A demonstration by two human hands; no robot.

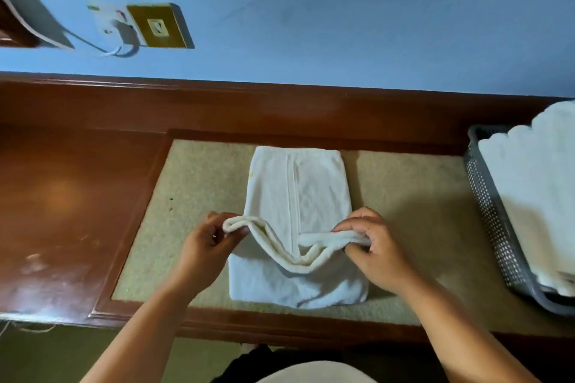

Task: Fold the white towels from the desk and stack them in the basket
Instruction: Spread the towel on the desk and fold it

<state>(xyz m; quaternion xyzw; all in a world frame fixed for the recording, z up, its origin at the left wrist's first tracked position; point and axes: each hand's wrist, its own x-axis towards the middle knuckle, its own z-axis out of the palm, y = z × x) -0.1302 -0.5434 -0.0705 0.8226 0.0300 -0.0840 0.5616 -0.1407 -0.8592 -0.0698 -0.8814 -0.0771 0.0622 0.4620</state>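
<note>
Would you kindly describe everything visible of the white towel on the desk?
The white towel is soft terry cloth, folded into a long strip lying flat on the desk's beige inlay. Its near end is doubled back and raised: the left hand and right hand each pinch a corner, the edge sagging between them.

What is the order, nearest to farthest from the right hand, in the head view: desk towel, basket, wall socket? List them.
1. Desk towel: centre, its edge pinched by the right hand.
2. Basket: off to the right.
3. Wall socket: far upper left.
</note>
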